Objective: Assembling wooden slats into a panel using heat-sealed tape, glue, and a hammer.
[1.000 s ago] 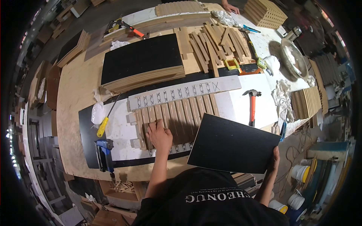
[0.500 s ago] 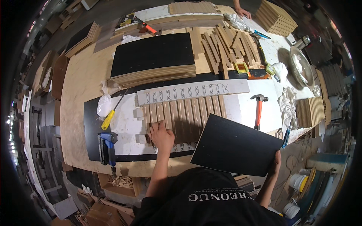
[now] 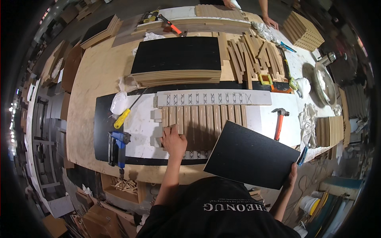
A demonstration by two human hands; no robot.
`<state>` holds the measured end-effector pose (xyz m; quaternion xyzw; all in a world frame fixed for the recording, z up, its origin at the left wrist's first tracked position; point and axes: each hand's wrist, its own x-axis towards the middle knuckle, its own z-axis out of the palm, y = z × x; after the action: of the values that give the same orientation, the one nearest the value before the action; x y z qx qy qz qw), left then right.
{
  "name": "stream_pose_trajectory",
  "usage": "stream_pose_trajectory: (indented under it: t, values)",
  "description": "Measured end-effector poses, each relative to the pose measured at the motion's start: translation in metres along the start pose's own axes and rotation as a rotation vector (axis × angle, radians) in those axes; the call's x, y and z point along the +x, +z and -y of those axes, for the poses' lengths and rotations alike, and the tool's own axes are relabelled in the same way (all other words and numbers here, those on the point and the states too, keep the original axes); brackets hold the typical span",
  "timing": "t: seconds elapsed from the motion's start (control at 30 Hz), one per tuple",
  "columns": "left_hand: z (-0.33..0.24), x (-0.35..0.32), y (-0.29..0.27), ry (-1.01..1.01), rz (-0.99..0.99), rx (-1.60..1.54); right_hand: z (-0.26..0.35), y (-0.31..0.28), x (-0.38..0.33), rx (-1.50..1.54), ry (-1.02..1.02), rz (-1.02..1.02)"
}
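Note:
My left hand (image 3: 174, 142) rests on the left end of a row of wooden slats (image 3: 198, 119), fingers slightly bent and thumb apart. White streaks run along the slats' tops. Behind them lies a pale board marked with pencilled crosses (image 3: 214, 97); a second marked strip peeks out in front. My right hand (image 3: 292, 176) grips a black rectangular panel (image 3: 252, 154) by its right edge. That panel is tilted over the right front of the slats, hiding part of them. Small pale blocks (image 3: 156, 115) sit at the row's left side.
Left are a blue nail gun (image 3: 120, 144), a yellow-handled screwdriver (image 3: 122, 118) and a white bag (image 3: 118, 103). A hammer (image 3: 279, 125) lies right. Behind stand stacked black-topped panels (image 3: 176, 53) and loose wood strips (image 3: 254, 55). Another person's hand (image 3: 270, 22) rests at the far edge.
The whole view has shifted, so the table appears farther right. My left hand stays at the slats' left end, and my right hand still holds the black panel. Another far hand has come into view.

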<state>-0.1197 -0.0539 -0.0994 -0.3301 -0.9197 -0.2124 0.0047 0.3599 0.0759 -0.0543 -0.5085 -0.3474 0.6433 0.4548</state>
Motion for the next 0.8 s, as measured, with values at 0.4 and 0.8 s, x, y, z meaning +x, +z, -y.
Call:
stream_pose_trajectory:
  t: [0.4, 0.8]
  values:
    - [0.017, 0.006, -0.01, -0.087, -0.025, 0.005, -0.005, 0.027, 0.012, -0.069, -0.023, -0.005]
    - [0.026, -0.023, -0.04, -0.268, -0.009, -0.761, -0.036, 0.185, 0.059, -0.149, 0.069, 0.156]
